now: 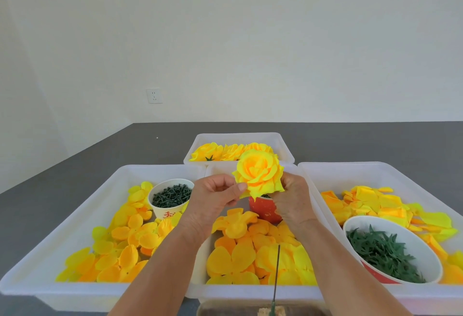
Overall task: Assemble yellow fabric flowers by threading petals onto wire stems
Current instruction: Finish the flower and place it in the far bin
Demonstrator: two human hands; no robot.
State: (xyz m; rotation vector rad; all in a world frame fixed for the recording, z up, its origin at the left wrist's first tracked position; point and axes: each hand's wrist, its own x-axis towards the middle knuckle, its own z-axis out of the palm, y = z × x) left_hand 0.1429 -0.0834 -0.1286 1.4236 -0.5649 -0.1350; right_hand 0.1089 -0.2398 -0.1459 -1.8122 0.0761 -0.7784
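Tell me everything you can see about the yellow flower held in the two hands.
The yellow flower looks like a fabric rose: layered bright yellow petals, more orange toward the centre, open face turned to the camera. It is held up above the middle tray. The left hand pinches its lower left petal edge; the right hand grips it from behind and below. Its stem is hidden.

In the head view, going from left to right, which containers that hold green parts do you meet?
White paper cup of dark green pieces → red paper cup, partly hidden behind the flower → large bowl of green leaf-shaped pieces.
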